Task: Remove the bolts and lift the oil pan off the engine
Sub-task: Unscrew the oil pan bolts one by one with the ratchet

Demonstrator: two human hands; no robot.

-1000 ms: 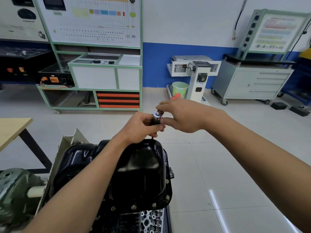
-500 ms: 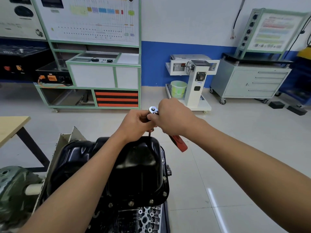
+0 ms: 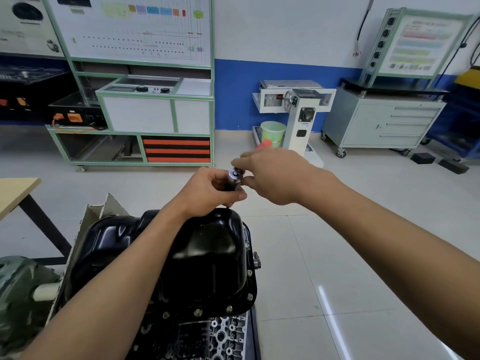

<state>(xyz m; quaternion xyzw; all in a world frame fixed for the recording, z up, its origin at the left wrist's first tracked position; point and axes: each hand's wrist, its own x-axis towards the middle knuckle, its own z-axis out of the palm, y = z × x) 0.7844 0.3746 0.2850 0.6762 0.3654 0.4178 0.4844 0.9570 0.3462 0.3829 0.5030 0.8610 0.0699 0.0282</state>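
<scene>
A glossy black oil pan (image 3: 207, 253) sits on the engine (image 3: 207, 336), with several bolts (image 3: 250, 296) still along its near and right flange. At the pan's far edge stands a ratchet wrench (image 3: 235, 178) with its silver head on top and its socket extension pointing down. My left hand (image 3: 207, 193) grips the dark socket extension just under the head. My right hand (image 3: 275, 175) holds the ratchet's handle, whose red end (image 3: 265, 144) sticks out beyond the fingers, blurred.
A wooden table (image 3: 15, 193) stands at the left. A grey-green engine stand part (image 3: 20, 294) lies at the lower left. Across the tiled floor are a green-framed training bench (image 3: 145, 113), a white machine stand (image 3: 301, 110) with a green bucket (image 3: 272, 131), and a grey wheeled cabinet (image 3: 384, 123).
The ratchet handle swung from pointing down toward me back up and away, my right hand going with it. My left hand stayed on the socket extension.
</scene>
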